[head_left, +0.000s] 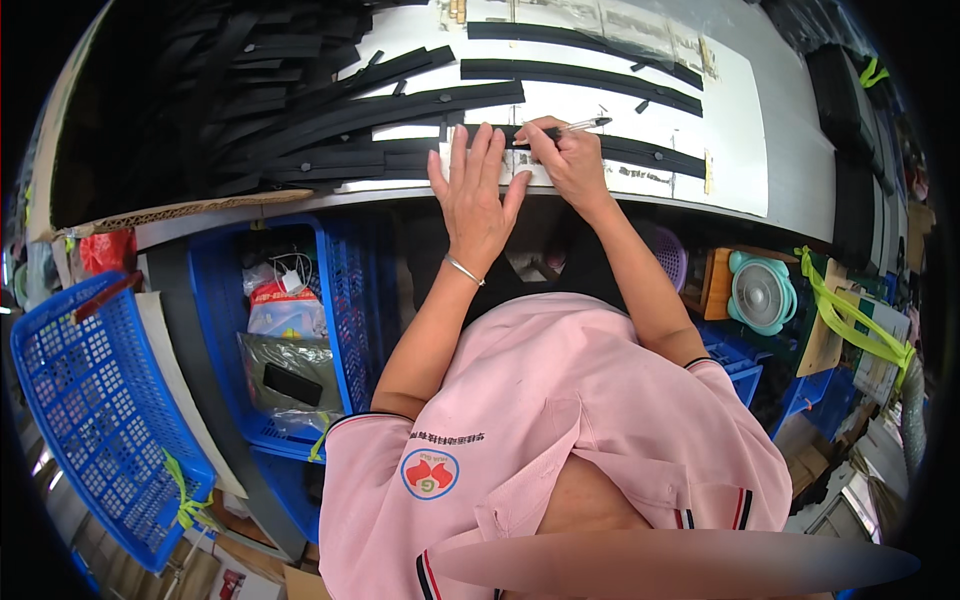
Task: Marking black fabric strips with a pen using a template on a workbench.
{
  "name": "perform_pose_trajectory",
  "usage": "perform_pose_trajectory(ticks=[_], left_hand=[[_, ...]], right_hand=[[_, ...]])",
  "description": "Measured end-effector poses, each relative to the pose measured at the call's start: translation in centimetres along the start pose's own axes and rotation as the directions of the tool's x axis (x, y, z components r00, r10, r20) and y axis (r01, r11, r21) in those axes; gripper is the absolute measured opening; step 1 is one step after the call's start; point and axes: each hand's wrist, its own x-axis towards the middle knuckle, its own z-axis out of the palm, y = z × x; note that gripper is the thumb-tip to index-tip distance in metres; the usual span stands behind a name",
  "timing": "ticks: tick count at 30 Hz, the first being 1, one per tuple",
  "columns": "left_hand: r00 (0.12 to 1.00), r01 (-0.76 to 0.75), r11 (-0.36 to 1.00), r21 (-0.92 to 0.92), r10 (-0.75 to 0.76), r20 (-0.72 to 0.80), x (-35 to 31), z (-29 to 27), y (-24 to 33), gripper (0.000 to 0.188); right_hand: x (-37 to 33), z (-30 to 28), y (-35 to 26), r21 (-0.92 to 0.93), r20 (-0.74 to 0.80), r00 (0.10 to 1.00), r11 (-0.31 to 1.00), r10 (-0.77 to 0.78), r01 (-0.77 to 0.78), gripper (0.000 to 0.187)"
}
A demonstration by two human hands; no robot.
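Both arms reach straight out in front. Left hand (474,190) lies flat, palm down, fingers spread a bit (thin bangle on the wrist). Right hand (566,152) is curled tight, fingertips pinched together, probably a writing-style grip, wrist bent inward.

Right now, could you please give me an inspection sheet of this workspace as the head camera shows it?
Surface: white worktable, mostly covered.
Job's things: small white sheet at the table's near edge; pen; long black strips laid in rows.
Clutter: heap of black strips at left.
Grippers: left hand flat on the sheet; right hand holds the pen on it.
Cables: white cable in the blue crate.
Surroundings: blue basket, small teal fan, purple basket under the table.
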Motion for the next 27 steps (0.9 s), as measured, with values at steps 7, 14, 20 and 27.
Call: perform_pose_trajectory(ticks=[7,14,20,27], left_hand=[[1.000,0.002,1.000,0.008,-0.002,0.009,0.1,0.1,0.3,0.058],[1.000,-0.005,1.000,0.012,0.004,0.019,0.2,-0.1,0.4,0.058],[1.000,-0.012,0.999,0.041,0.011,0.029,0.0,0.0,0.2,0.061],[0.998,-0.004,0.999,0.031,0.002,0.066,0.0,-0.2,0.1,0.061]], right_hand=[[0.0,0.0,0.7,-0.019,0.044,0.996,0.996,-0.083,0.084,0.025],[-0.8,-2.4,-0.3,0.180,0.005,1.000,0.983,0.029,-0.029,0.024],[-1.6,-7.6,1.9,-0.131,-0.335,0.937,0.990,-0.102,0.061,0.025],[-1.6,-7.8,2.8,-0.153,-0.323,0.945,0.988,-0.041,-0.009,0.026]])
